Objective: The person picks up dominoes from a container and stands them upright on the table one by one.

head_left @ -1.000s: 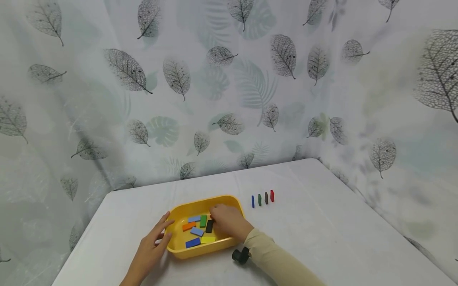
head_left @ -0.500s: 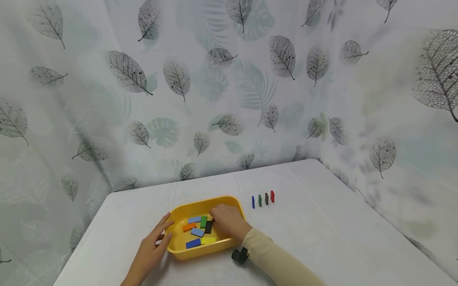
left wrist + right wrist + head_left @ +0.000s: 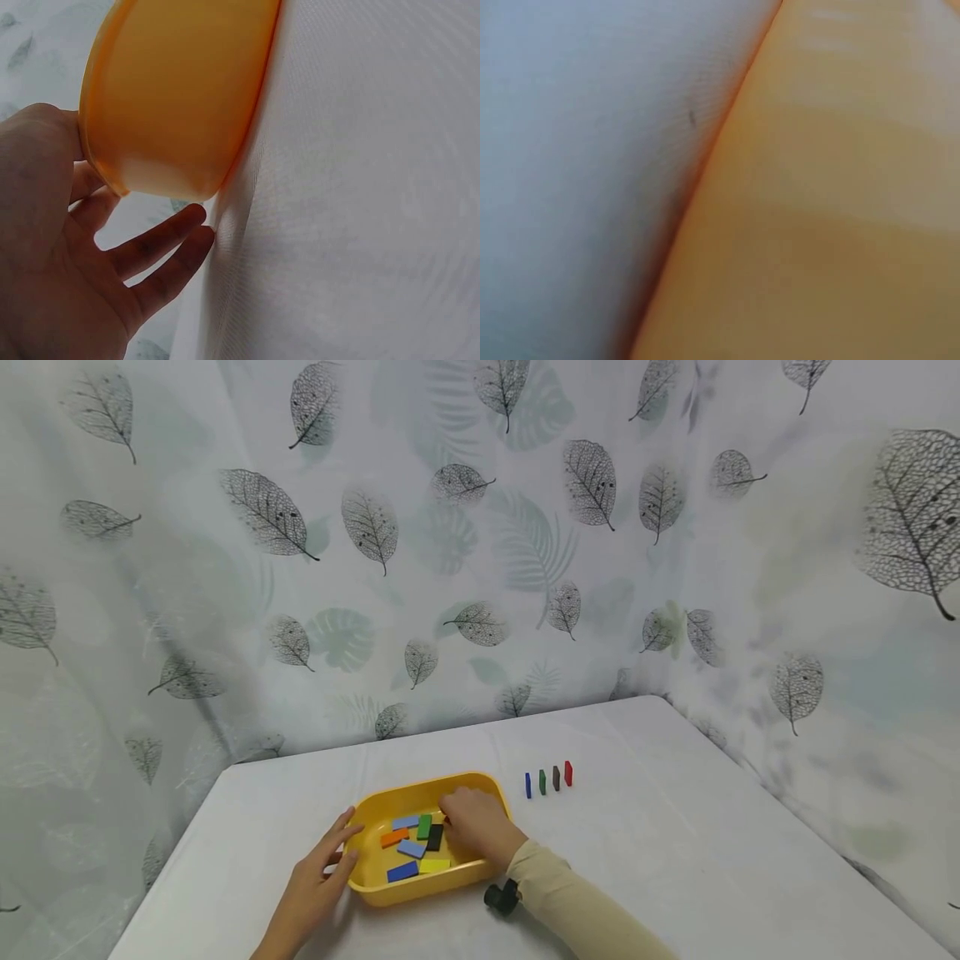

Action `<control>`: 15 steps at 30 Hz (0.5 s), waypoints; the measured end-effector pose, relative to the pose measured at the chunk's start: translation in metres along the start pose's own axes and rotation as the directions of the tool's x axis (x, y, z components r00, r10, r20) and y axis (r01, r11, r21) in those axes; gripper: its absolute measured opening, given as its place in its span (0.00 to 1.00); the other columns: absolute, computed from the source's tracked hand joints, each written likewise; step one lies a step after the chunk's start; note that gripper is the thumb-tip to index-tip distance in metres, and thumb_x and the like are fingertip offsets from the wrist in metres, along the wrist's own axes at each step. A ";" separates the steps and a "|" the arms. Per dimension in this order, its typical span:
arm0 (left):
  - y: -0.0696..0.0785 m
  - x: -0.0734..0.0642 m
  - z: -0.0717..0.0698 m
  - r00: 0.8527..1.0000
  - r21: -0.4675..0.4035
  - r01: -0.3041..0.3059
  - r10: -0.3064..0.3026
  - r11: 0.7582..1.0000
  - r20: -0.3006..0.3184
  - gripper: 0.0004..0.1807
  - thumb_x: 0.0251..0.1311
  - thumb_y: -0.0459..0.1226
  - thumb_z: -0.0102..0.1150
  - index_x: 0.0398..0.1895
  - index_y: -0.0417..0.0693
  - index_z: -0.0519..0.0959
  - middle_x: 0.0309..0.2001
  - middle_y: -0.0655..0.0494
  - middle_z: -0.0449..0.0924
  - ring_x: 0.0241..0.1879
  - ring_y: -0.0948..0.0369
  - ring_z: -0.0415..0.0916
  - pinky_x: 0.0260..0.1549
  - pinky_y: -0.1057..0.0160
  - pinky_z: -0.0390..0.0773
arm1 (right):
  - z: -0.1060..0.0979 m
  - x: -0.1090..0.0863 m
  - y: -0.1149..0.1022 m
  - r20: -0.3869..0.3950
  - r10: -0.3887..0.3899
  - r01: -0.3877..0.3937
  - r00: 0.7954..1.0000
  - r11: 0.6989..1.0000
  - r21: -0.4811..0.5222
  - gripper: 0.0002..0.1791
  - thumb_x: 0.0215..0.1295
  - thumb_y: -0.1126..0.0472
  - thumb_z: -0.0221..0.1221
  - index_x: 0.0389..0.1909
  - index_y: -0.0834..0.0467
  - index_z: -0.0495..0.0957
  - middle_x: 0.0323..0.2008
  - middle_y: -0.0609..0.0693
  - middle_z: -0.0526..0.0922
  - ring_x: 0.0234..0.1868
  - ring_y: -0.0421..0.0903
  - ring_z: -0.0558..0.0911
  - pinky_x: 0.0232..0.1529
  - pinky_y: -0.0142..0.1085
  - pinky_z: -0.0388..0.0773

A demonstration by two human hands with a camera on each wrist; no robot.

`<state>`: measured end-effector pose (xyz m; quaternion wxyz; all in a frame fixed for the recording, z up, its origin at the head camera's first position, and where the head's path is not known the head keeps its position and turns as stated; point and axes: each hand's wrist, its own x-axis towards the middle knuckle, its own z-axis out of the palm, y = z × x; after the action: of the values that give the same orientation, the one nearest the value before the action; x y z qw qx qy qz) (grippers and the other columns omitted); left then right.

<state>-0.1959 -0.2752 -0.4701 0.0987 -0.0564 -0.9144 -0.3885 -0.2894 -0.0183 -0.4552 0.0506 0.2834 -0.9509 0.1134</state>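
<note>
In the head view, my right hand (image 3: pixel 480 827) reaches into a yellow tray (image 3: pixel 408 892) with its fingers bent down; the wrist hides part of the right rim. The fingertips are hidden, so I cannot tell whether they hold a block. Just left of them lie a black domino block (image 3: pixel 435 837) and a green one (image 3: pixel 424 827). My left hand (image 3: pixel 318 868) rests at the tray's left end, thumb and forefinger at the rim. In the left wrist view, the other fingers of the left hand (image 3: pixel 82 247) extend loosely below the tray's end (image 3: pixel 176 97). The right wrist view shows the tray's outer wall (image 3: pixel 817 247), no hand.
Light blue, orange, dark blue and yellow blocks (image 3: pixel 435 866) lie flat in the tray. Beyond its right end, a blue (image 3: pixel 528 786), a green (image 3: pixel 542 782), a brown (image 3: pixel 557 778) and a red domino (image 3: pixel 568 773) stand upright in a row on the white table (image 3: pixel 675 843).
An orange-red bit beside my right fingertips a second ago is out of sight now. The black domino has shifted slightly left in the tray. The left hand keeps its place.
</note>
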 end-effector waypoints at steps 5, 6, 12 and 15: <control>0.000 0.000 -0.001 1.000 -0.012 -0.014 0.014 1.000 -0.001 0.21 0.77 0.38 0.57 0.71 0.50 0.76 0.79 0.56 0.60 0.52 0.49 0.82 0.45 0.52 0.85 | 0.001 -0.002 0.000 -0.029 -0.042 0.042 0.999 0.999 -0.004 0.05 0.68 0.59 0.70 0.40 0.51 0.83 0.28 0.42 0.75 0.30 0.41 0.72 0.32 0.31 0.75; 0.000 0.000 0.000 1.000 -0.015 -0.015 0.015 1.000 -0.003 0.21 0.77 0.38 0.57 0.71 0.50 0.76 0.79 0.56 0.60 0.52 0.49 0.82 0.45 0.52 0.86 | 0.001 -0.003 -0.001 -0.030 -0.048 0.048 0.998 0.999 -0.003 0.06 0.68 0.59 0.70 0.41 0.51 0.83 0.29 0.42 0.75 0.30 0.41 0.72 0.32 0.32 0.75; -0.002 0.000 0.000 1.000 -0.021 -0.023 0.023 1.000 -0.005 0.22 0.77 0.37 0.58 0.71 0.50 0.76 0.79 0.56 0.60 0.52 0.49 0.82 0.44 0.53 0.86 | 0.000 -0.005 -0.004 -0.024 -0.032 0.031 0.999 0.999 -0.028 0.09 0.66 0.59 0.71 0.45 0.51 0.84 0.31 0.43 0.78 0.31 0.41 0.74 0.37 0.32 0.79; -0.001 -0.001 0.000 1.000 -0.023 -0.024 0.024 0.999 -0.008 0.21 0.77 0.37 0.58 0.70 0.51 0.76 0.79 0.56 0.61 0.51 0.49 0.82 0.44 0.53 0.86 | -0.001 -0.004 -0.004 -0.012 -0.011 0.011 1.000 0.999 -0.040 0.08 0.67 0.60 0.71 0.44 0.53 0.83 0.30 0.44 0.78 0.30 0.41 0.74 0.37 0.31 0.79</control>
<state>-0.1955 -0.2762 -0.4715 0.1065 -0.0671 -0.9087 -0.3981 -0.2832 -0.0194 -0.4543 0.0627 0.2870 -0.9511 0.0959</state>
